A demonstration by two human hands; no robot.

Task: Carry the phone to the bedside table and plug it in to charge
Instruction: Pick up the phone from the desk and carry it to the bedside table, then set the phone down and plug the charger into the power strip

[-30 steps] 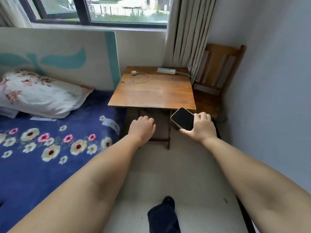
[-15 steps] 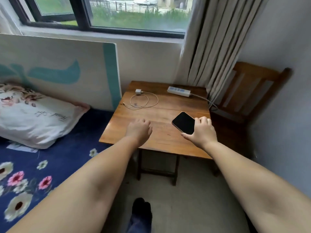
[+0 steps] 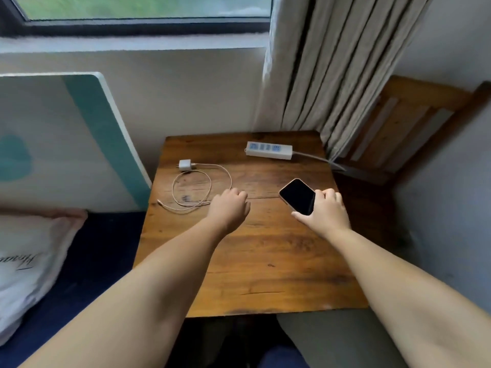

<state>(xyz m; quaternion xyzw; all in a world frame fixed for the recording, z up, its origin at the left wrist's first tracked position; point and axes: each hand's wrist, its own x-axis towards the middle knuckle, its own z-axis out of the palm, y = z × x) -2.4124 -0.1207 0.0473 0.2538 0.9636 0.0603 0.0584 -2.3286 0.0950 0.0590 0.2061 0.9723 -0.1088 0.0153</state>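
- I hold the phone [image 3: 297,197] in my right hand [image 3: 325,213], fingers wrapped round its near end, screen up and dark, so its far end stays free; I judge that leaves the port easy to reach.
- The phone hangs just above the tabletop [image 3: 260,261], toward 2 o'clock from the middle, not yet set down.
- My left hand [image 3: 229,208] holds nothing, fingers loosely curled, knuckles up, just beside the cable [image 3: 210,187]; I judge it is heading for the loose plug end at 9 o'clock from it.
- The cable lies in a loop, running from the charger [image 3: 184,164] at 11 o'clock on the tabletop.
- The power strip [image 3: 269,150] sits at 1 o'clock near the curtain [image 3: 332,62]; the charger lies well apart from it, so that still needs plugging in.
- Compared with half a second ago, I am closer and looking more steeply down: the tabletop fills more of the view, both hands have moved farther over it, and my left hand has reached the cable.
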